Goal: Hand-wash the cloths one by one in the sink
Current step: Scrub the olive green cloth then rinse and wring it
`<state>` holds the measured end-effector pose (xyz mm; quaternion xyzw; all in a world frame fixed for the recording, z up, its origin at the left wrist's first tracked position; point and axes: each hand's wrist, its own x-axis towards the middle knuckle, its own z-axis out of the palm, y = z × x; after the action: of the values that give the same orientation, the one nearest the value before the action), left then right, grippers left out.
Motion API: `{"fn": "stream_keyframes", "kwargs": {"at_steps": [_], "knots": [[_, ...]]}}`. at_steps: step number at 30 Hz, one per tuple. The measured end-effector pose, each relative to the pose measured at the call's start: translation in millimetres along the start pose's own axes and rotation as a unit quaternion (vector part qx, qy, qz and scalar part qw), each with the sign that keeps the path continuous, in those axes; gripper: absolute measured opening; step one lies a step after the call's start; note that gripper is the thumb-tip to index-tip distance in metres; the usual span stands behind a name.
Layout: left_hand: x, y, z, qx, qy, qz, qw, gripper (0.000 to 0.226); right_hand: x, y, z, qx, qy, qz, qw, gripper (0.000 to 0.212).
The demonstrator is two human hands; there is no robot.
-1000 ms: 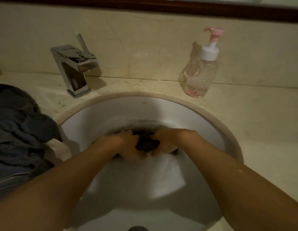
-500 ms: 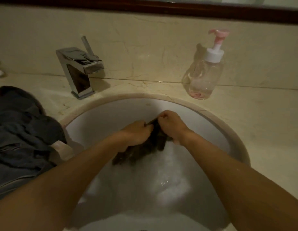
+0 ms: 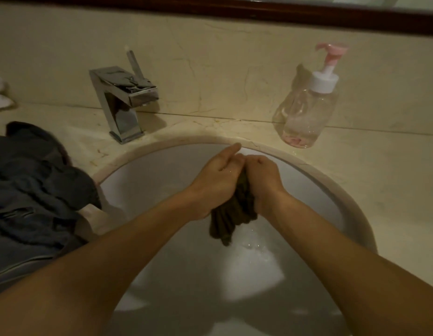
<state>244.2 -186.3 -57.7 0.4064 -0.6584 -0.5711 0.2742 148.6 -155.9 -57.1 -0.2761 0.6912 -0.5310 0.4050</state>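
Observation:
A dark brown wet cloth (image 3: 231, 218) hangs bunched between my two hands above the soapy water in the round white sink (image 3: 147, 180). My left hand (image 3: 216, 181) holds its left side, with the index finger sticking out straight toward the back rim. My right hand (image 3: 262, 180) grips its right side with curled fingers. Only the lower, twisted end of the cloth shows below my palms.
A pile of dark grey-blue cloths (image 3: 33, 190) lies on the counter left of the sink. A chrome faucet (image 3: 124, 100) stands at the back left. A clear pump soap bottle (image 3: 307, 110) stands at the back right on the marble counter (image 3: 380, 180).
Both hands have lifted the cloth out of the water and up toward the back rim. The cloth, earlier pressed down in the suds, now hangs in the air between them.

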Motion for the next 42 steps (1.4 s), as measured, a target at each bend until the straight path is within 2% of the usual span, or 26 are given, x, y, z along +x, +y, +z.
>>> {"fn": "stream_keyframes", "kwargs": {"at_steps": [2,5,8,11,13,15,17,20,23,26,29,30,32,33,34,36,37,39,40,42], "knots": [[0.7,-2.8,-6.3,0.030,0.041,0.008,0.999,0.045,-9.7,4.6,7.1,0.005,-0.028,0.001,1.000,0.023],[3.1,-6.3,-21.9,0.034,0.107,-0.002,0.994,0.043,-30.9,10.2,21.3,0.016,-0.068,-0.054,0.996,0.023],[-2.8,2.8,-10.9,-0.034,0.084,-0.021,0.996,0.026,-16.9,2.3,12.9,0.033,-0.032,-0.038,0.998,0.023],[-5.1,3.9,9.9,-0.025,0.034,-0.006,0.999,0.034,-3.4,-3.5,-2.6,0.044,0.000,0.008,0.999,0.016],[-4.3,3.0,4.0,-0.010,0.053,-0.012,0.998,0.038,-9.3,2.4,3.2,0.038,-0.006,0.026,0.999,0.022],[-0.2,-0.4,-10.3,-0.003,0.089,-0.027,0.996,0.037,-22.9,8.3,17.8,0.037,-0.029,0.006,0.999,0.022],[-1.4,1.2,-16.5,-0.052,0.111,-0.051,0.991,0.029,-28.4,10.7,26.1,0.031,-0.039,-0.039,0.998,0.026],[-6.3,8.9,0.4,-0.122,0.067,-0.069,0.988,0.030,-14.9,-0.2,10.9,0.042,-0.001,-0.034,0.999,0.030],[-4.1,6.8,11.0,-0.081,0.038,-0.046,0.995,0.044,-7.8,-5.0,-1.4,0.034,0.014,-0.003,0.999,0.027],[-2.0,1.2,-3.5,0.002,0.085,-0.018,0.996,0.047,-18.3,4.3,8.9,0.026,-0.047,0.000,0.999,0.024],[-2.5,0.9,-16.9,0.055,0.135,-0.003,0.989,0.047,-23.6,9.6,19.3,0.009,-0.088,-0.056,0.995,0.036],[-2.2,1.5,-17.0,0.059,0.118,-0.007,0.991,0.043,-21.0,6.9,16.3,0.003,-0.083,-0.068,0.994,0.040],[-1.4,0.0,-12.0,0.112,0.034,-0.039,0.992,0.037,-4.0,5.6,2.9,-0.067,-0.070,-0.084,0.992,0.044],[-0.6,-4.1,-10.1,0.181,-0.018,-0.058,0.982,0.040,6.9,6.8,-5.4,-0.160,-0.065,-0.087,0.981,0.044],[0.3,-9.7,-9.6,0.260,-0.063,-0.077,0.960,0.047,18.4,12.2,-14.9,-0.275,-0.065,-0.086,0.955,0.044],[4.2,-24.7,-17.8,0.397,-0.096,-0.084,0.909,0.065,32.0,22.5,-27.9,-0.465,-0.079,-0.071,0.879,0.043],[7.1,-30.2,-23.8,0.444,-0.097,-0.089,0.886,0.076,34.2,24.6,-31.1,-0.524,-0.079,-0.066,0.845,0.044],[8.1,-33.9,-33.0,0.536,-0.072,-0.098,0.835,0.092,32.1,22.6,-29.3,-0.602,-0.066,-0.080,0.792,0.048],[7.7,-34.7,-34.6,0.572,-0.054,-0.083,0.814,0.089,30.1,20.8,-25.9,-0.622,-0.078,-0.093,0.774,0.050],[7.4,-34.8,-33.9,0.601,-0.044,-0.047,0.796,0.068,24.3,16.4,-18.4,-0.643,-0.197,-0.121,0.730,0.053]]}}
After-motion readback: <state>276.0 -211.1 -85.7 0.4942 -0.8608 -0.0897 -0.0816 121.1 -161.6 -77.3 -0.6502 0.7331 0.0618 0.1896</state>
